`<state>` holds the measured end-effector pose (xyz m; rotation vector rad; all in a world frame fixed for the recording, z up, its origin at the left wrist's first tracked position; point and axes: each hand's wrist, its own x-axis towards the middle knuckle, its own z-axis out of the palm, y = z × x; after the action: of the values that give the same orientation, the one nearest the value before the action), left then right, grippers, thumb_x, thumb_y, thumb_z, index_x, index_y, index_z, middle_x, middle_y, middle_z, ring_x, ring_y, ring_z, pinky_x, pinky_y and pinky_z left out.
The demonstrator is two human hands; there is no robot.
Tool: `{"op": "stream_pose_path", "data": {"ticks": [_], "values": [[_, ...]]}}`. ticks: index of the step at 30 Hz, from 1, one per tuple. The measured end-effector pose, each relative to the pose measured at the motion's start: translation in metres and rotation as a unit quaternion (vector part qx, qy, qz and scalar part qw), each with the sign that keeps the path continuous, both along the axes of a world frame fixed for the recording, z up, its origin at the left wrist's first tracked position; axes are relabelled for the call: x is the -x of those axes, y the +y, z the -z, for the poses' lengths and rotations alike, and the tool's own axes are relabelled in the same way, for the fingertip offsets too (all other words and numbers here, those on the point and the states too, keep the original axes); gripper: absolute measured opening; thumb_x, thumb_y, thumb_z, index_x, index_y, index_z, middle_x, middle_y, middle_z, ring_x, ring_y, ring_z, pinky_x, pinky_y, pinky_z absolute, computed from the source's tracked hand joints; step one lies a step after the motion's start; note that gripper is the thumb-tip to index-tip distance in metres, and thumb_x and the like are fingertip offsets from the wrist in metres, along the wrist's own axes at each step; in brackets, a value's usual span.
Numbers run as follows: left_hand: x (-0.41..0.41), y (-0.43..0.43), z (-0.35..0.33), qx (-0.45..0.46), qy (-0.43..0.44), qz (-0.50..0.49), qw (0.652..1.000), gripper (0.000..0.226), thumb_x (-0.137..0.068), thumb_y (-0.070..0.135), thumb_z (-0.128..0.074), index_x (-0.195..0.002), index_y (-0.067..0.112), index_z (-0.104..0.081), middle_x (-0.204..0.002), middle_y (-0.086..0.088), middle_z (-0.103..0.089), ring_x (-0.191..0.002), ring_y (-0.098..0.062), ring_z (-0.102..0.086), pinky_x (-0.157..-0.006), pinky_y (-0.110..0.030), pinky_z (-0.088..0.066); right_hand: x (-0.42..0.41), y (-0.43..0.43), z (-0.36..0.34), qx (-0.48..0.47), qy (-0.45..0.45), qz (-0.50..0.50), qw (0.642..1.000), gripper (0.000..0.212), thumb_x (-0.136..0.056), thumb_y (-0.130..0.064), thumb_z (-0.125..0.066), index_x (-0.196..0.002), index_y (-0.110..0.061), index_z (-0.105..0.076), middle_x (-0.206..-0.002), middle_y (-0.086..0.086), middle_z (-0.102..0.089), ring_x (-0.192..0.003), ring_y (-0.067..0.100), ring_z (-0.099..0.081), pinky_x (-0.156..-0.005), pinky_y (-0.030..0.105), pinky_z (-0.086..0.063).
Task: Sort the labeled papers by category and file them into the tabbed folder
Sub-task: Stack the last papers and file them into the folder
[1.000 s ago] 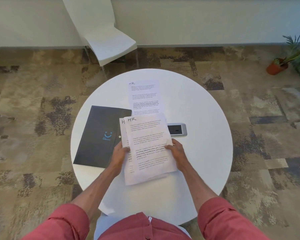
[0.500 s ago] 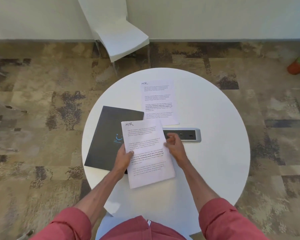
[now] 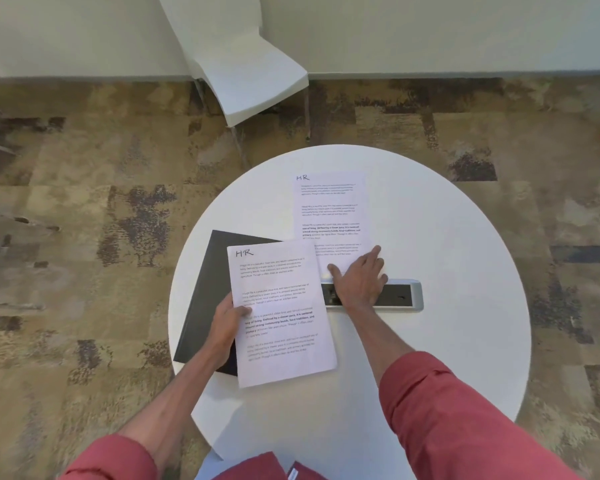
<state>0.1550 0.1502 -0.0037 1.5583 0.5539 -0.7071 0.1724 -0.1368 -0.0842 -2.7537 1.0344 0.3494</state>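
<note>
Room: patterned brown carpet [image 3: 84, 237] ran up to a pale wall, and a white chair [image 3: 250, 71] stood just beyond a round white counter [image 3: 465, 341].
Folder: the black folder [image 3: 208, 289] lay closed and flat on the left part of the counter, turned at a slight angle.
Held papers: the held papers [image 3: 281, 317], marked "HR" by hand at the top left, sat tilted over the folder's right side and reached out past it over the bare counter. How many sheets there were could not be told.
Left hand: the left hand [image 3: 227, 320] gripped the held papers at their left edge, thumb on top of the printed page and the other fingers hidden beneath.
Far sheet: the far sheet [image 3: 331, 209], also marked "HR", lay flat on the counter's far half, its near left corner tucked under the held papers.
Right hand: the right hand [image 3: 359, 278] was flat and open, palm down, its straight, spread fingers [image 3: 373, 254] pressing on the near end of the far sheet.
Power strip: the grey-rimmed power strip [image 3: 400, 295] was set into the counter at its middle, partly covered by the right wrist.
Sleeves: red sleeves [image 3: 447, 410] were pushed up both forearms.
</note>
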Motion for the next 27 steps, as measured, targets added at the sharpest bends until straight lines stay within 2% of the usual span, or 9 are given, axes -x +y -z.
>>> {"op": "stream_pose_path", "data": {"ticks": [4, 7, 11, 16, 22, 25, 27], "values": [[-0.004, 0.004, 0.003, -0.004, 0.003, -0.01, 1.0, 0.05, -0.098, -0.009, -0.05, -0.137, 0.019, -0.066, -0.122, 0.0, -0.081, -0.104, -0.027, -0.08, -0.075, -0.035, -0.066, -0.002, 0.01, 0.003, 0.013, -0.019, 0.023, 0.999, 0.105, -0.088, -0.071, -0.064, -0.153, 0.009, -0.042, -0.167, 0.02, -0.03, -0.14, 0.036, -0.041, -0.103, 0.057, -0.047], [0.001, 0.007, 0.004, -0.009, 0.008, -0.012, 1.0, 0.05, -0.098, -0.007, -0.051, -0.138, 0.018, -0.066, -0.123, -0.001, -0.081, -0.104, -0.027, -0.08, -0.078, -0.039, -0.065, -0.005, 0.006, -0.002, 0.003, -0.032, 0.043, 0.999, 0.094, -0.084, -0.063, -0.076, -0.146, 0.004, -0.051, -0.16, 0.015, -0.041, -0.135, 0.034, -0.048, -0.096, 0.055, -0.052], [0.008, 0.012, 0.004, -0.017, 0.011, -0.021, 1.0, 0.05, -0.098, -0.008, -0.052, -0.136, 0.02, -0.067, -0.122, 0.0, -0.081, -0.106, -0.028, -0.079, -0.081, -0.041, -0.064, -0.002, -0.002, -0.006, -0.015, -0.082, 0.051, 0.995, 0.057, -0.08, -0.043, -0.087, -0.118, -0.007, -0.065, -0.134, 0.01, -0.056, -0.114, 0.033, -0.056, -0.079, 0.05, -0.054], [0.013, 0.02, 0.004, -0.026, 0.009, -0.019, 0.999, 0.053, -0.095, -0.008, -0.052, -0.133, 0.025, -0.069, -0.122, 0.001, -0.081, -0.107, -0.027, -0.079, -0.093, -0.049, -0.062, 0.013, -0.015, -0.01, -0.004, -0.105, -0.011, 0.994, 0.022, -0.089, -0.025, -0.081, -0.104, -0.01, -0.074, -0.116, 0.008, -0.065, -0.097, 0.033, -0.062, -0.067, 0.043, -0.051], [0.02, 0.017, 0.005, -0.014, 0.011, -0.026, 0.999, 0.052, -0.095, -0.007, -0.052, -0.133, 0.023, -0.069, -0.122, 0.0, -0.081, -0.107, -0.029, -0.079, -0.092, -0.049, -0.062, 0.066, -0.035, -0.032, 0.021, -0.209, 0.013, 0.978, 0.013, -0.086, -0.018, -0.076, -0.09, -0.009, -0.069, -0.104, 0.002, -0.068, -0.08, 0.032, -0.067, -0.06, 0.037, -0.049], [0.027, 0.008, 0.004, -0.005, 0.013, -0.022, 1.0, 0.05, -0.094, -0.008, -0.052, -0.131, 0.022, -0.07, -0.12, 0.0, -0.081, -0.106, -0.03, -0.079, -0.091, -0.049, -0.061, 0.108, -0.046, -0.035, -0.018, -0.223, 0.056, 0.973, 0.015, -0.09, -0.021, -0.072, -0.099, -0.011, -0.067, -0.108, 0.0, -0.064, -0.082, 0.033, -0.066, -0.06, 0.036, -0.051], [0.032, 0.002, 0.004, -0.002, 0.014, -0.014, 1.0, 0.048, -0.094, -0.007, -0.052, -0.13, 0.021, -0.07, -0.121, -0.002, -0.081, -0.107, -0.031, -0.078, -0.093, -0.05, -0.061, 0.136, -0.051, -0.032, -0.043, -0.209, 0.046, 0.976, 0.02, -0.09, -0.021, -0.073, -0.106, -0.012, -0.064, -0.114, 0.001, -0.061, -0.083, 0.034, -0.067, -0.06, 0.037, -0.052]]}}
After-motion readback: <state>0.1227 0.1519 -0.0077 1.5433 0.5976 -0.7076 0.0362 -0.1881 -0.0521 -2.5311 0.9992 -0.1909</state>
